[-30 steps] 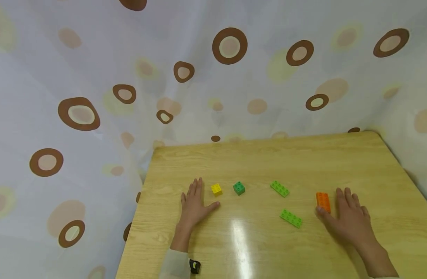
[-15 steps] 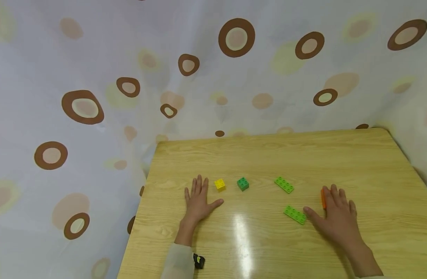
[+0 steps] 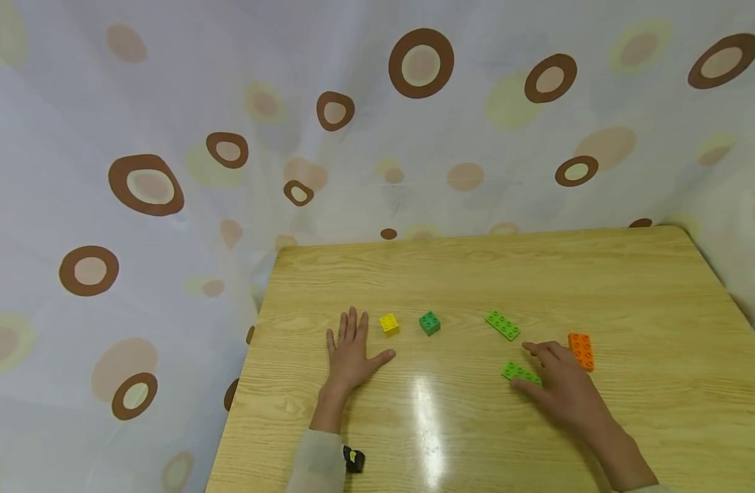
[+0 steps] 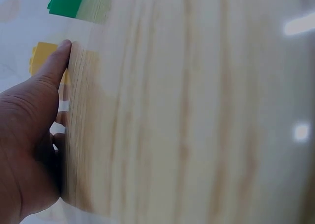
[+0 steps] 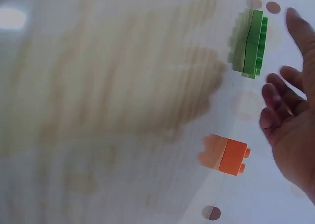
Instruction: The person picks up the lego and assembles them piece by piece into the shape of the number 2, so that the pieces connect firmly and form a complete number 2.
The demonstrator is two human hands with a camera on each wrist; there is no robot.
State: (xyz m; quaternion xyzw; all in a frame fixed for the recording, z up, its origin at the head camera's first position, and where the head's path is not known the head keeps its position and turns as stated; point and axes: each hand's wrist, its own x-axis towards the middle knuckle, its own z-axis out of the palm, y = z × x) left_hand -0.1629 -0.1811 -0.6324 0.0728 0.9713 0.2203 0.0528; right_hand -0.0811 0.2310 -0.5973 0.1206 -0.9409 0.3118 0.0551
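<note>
My left hand lies flat on the table with its fingers spread, just left of a small yellow toy brick. A dark green brick sits farther right. My right hand hovers over the nearer light green long brick and hides part of it. In the right wrist view its fingers are loosely bent and hold nothing. Beyond it lies another light green long brick. An orange brick rests right of my right fingers, its lower-left edge partly covered in the head view.
The wooden table carries the bricks. A patterned white curtain hangs along its back and sides. Beside my left sleeve is a small black object, its kind unclear. Glare streaks the table's front middle.
My right hand has moved left, passing over the orange brick to the nearer light green brick, its fingers bending. The orange brick is uncovered again. My left hand stays in place.
</note>
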